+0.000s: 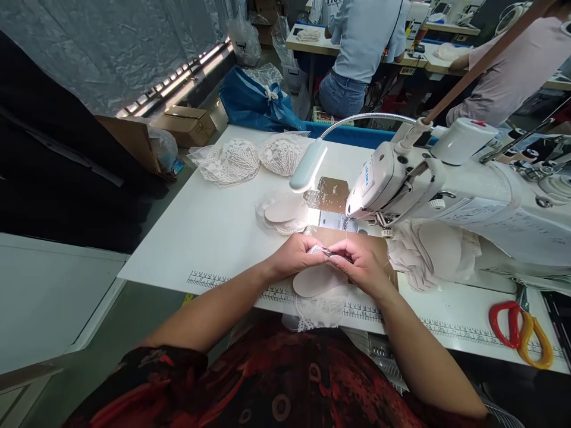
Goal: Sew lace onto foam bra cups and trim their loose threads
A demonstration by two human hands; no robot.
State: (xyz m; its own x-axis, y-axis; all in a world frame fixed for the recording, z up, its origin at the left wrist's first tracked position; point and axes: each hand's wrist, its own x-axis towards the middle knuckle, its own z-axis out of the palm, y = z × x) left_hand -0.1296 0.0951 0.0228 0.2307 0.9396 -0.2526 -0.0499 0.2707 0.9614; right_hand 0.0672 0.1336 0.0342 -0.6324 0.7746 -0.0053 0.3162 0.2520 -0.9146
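**Part done, part left**

Cups (236, 161) by the tabletop's (178, 238) far edge look formed. Near edge, middle: left hand (294, 257) pinches lace (320, 310); right hand (360, 266) grips metal tool (331, 253). Pile (439, 249), toward the right edge, looks unworked.

The left hand (300, 255) pinches the top edge of a lace piece (320, 297); the right hand (357, 261) meets it there, a small metal tool (331, 253) at its fingers. The lace (a smooth oval pad (317, 280) on it) hangs over the front edge of the table (214, 238). Ahead stands a sewing machine (401, 178), a lamp (309, 165) beside its head. A pad stack (435, 252) lies right of the hands, scissors (520, 333) farther right.
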